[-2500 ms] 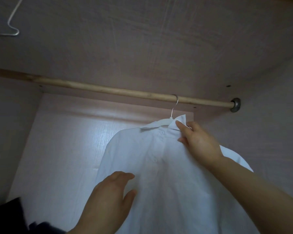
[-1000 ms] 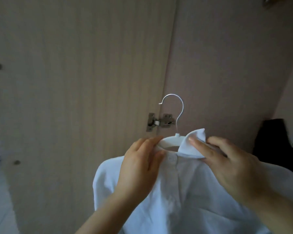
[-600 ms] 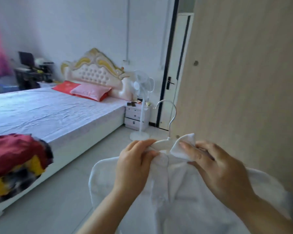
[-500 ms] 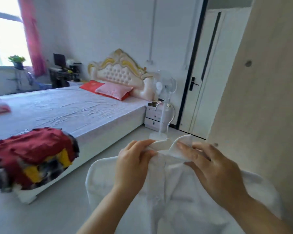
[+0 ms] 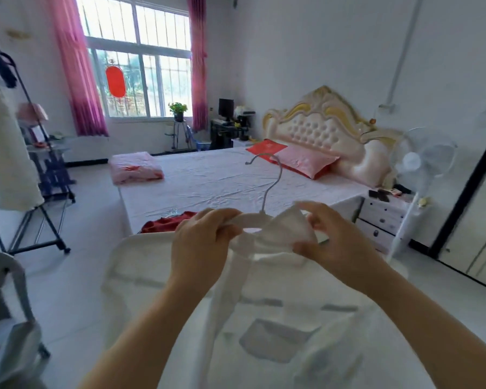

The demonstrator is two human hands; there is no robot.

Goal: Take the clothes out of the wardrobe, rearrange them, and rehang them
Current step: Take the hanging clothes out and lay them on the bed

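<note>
Pink curtains (image 5: 77,77) frame the barred window (image 5: 141,57) at the far left of the room. In front of them stands a dark clothes rack (image 5: 44,175) with a white garment (image 5: 7,153) hanging from it. A flowerpot (image 5: 178,117) on a thin stand by the window holds a green plant.

The bed (image 5: 222,178) fills the middle of the room. A folded pink quilt (image 5: 135,170) lies at its far left corner, and a heap of red clothes (image 5: 163,224) lies at its near end.

In the foreground, the white shirt (image 5: 278,318) hangs on a white hanger (image 5: 254,219) with a metal hook, held up in the air in front of the person, on the near side of the bed's foot. The left hand (image 5: 202,242) has its fingers curled and grips the left side of the collar where it meets the hanger's arm. The right hand (image 5: 337,242) pinches the right collar flap between thumb and fingers, lifting it outward. The shirt front hangs down between both forearms, with a chest pocket showing.

Farther right, two pillows (image 5: 298,161), one red and one pink, rest against the padded headboard (image 5: 328,124). Beside the bed, a white nightstand (image 5: 382,220) has its drawers closed, with small dark items on top. A white fan (image 5: 424,161) stands just beside it, and a door (image 5: 477,197) with dark trim fills the right edge.
</note>
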